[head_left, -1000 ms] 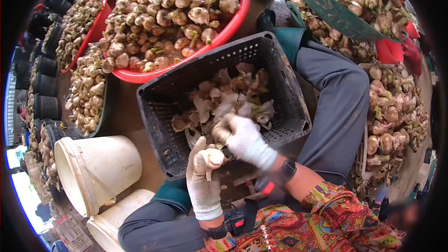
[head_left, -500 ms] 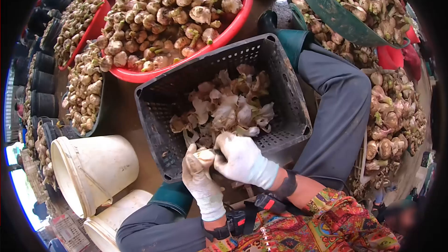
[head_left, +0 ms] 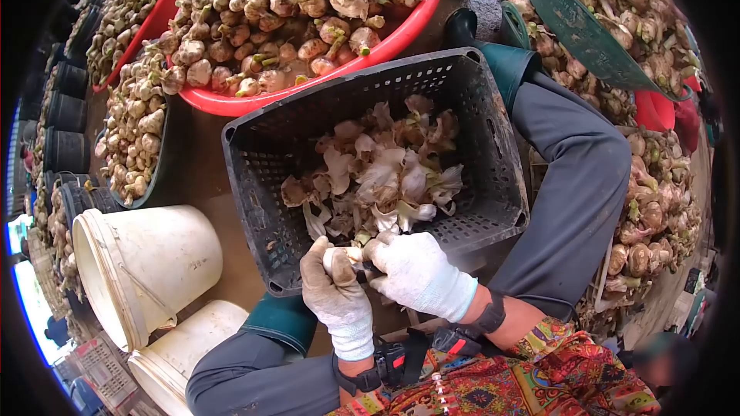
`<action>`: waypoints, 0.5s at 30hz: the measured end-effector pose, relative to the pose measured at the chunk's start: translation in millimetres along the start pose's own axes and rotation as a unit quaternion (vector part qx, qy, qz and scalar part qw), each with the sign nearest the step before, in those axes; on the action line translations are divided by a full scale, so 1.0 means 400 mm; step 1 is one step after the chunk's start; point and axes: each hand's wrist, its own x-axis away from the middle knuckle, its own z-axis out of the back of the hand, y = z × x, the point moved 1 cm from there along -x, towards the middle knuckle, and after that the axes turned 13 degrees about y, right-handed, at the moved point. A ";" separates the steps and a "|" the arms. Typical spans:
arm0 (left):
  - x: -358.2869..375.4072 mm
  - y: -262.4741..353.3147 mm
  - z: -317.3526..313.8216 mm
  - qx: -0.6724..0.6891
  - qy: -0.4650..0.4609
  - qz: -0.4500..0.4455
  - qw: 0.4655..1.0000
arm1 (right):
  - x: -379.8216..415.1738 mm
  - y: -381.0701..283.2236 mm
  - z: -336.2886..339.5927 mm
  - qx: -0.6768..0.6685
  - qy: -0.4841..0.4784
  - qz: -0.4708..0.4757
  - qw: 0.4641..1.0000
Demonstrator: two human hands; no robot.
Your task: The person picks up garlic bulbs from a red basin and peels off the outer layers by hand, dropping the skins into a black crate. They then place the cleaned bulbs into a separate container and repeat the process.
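My left hand [head_left: 335,293], in a soiled white glove, is closed around a pale garlic bulb [head_left: 338,260], whose short stem end points right. Close against that end is my right hand [head_left: 424,273], also gloved, with its fingers curled shut. A small dark thing shows between its thumb and fingers, mostly hidden, and I cannot make out its kind. Both hands are over the near edge of a black plastic crate [head_left: 250,219]. Inside the crate lies a heap of loose papery garlic skins [head_left: 381,177].
A red tub [head_left: 308,86] heaped with garlic bulbs stands beyond the crate. Two white buckets [head_left: 166,262] lie tipped at the left. More garlic [head_left: 651,208] is piled at the right, below a green tub [head_left: 586,35]. My bent legs [head_left: 574,162] flank the crate.
The view has shifted slightly. The bulb in my left hand now shows more of its white side and its stem end, and my right hand has drawn slightly away from it.
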 end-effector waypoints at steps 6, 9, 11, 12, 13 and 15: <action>-0.002 0.009 -0.002 0.186 -0.055 0.305 0.932 | -0.033 0.067 -0.017 -0.080 0.068 -0.105 0.989; -0.008 0.008 0.001 0.242 -0.078 0.403 0.879 | -0.052 0.120 -0.027 -0.030 0.111 -0.157 0.981; -0.012 -0.004 -0.005 0.286 -0.083 0.430 0.853 | -0.029 0.099 -0.008 -0.224 0.085 -0.193 0.952; -0.010 -0.009 -0.005 0.302 -0.070 0.440 0.843 | -0.011 0.077 0.005 -0.238 0.050 -0.156 0.957; -0.005 -0.008 -0.006 0.320 -0.057 0.451 0.831 | -0.001 0.052 0.018 -0.198 0.082 -0.058 0.975; 0.015 0.005 -0.020 0.346 -0.021 0.466 0.814 | 0.019 0.028 0.006 -0.108 0.095 -0.028 0.989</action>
